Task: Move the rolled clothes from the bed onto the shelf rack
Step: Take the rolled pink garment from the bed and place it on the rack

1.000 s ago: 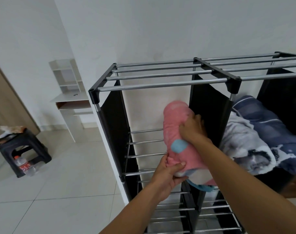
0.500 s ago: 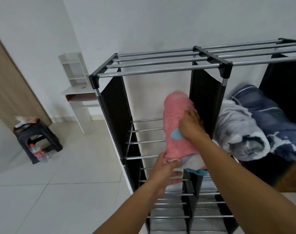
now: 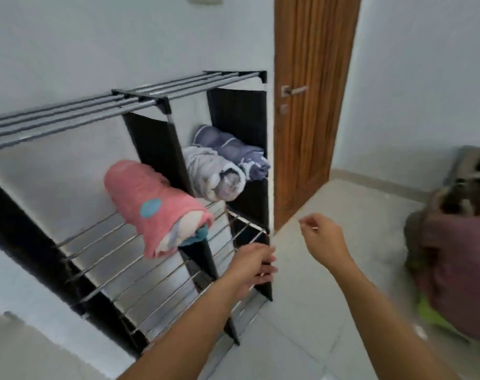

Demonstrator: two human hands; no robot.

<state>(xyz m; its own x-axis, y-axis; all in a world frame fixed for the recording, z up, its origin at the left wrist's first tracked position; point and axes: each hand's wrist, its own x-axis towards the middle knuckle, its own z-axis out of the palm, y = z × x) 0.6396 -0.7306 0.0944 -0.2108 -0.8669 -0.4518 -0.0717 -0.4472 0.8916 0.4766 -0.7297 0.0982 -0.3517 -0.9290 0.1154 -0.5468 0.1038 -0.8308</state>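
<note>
A pink rolled cloth (image 3: 148, 198) with a blue patch lies on the bars of the left upper compartment of the black and silver shelf rack (image 3: 140, 101). In the right upper compartment sit a grey-white roll (image 3: 214, 176) and a blue-grey roll (image 3: 233, 149), side by side. My left hand (image 3: 252, 267) hovers in front of the rack's lower right, fingers loosely curled, holding nothing. My right hand (image 3: 319, 237) is in the air to the right of the rack, fingers loosely bent and empty. More clothes (image 3: 458, 259), dark and maroon, are piled at the right edge, blurred.
A wooden door (image 3: 312, 105) with a metal handle (image 3: 293, 90) stands just right of the rack. Pale floor tiles (image 3: 329, 311) stretch between the rack and the pile. A white wall is behind the rack.
Both hands have let go of the pink roll and pulled back from the rack. The roll now rests on the shelf. The view has swung right, toward the door and the pile.
</note>
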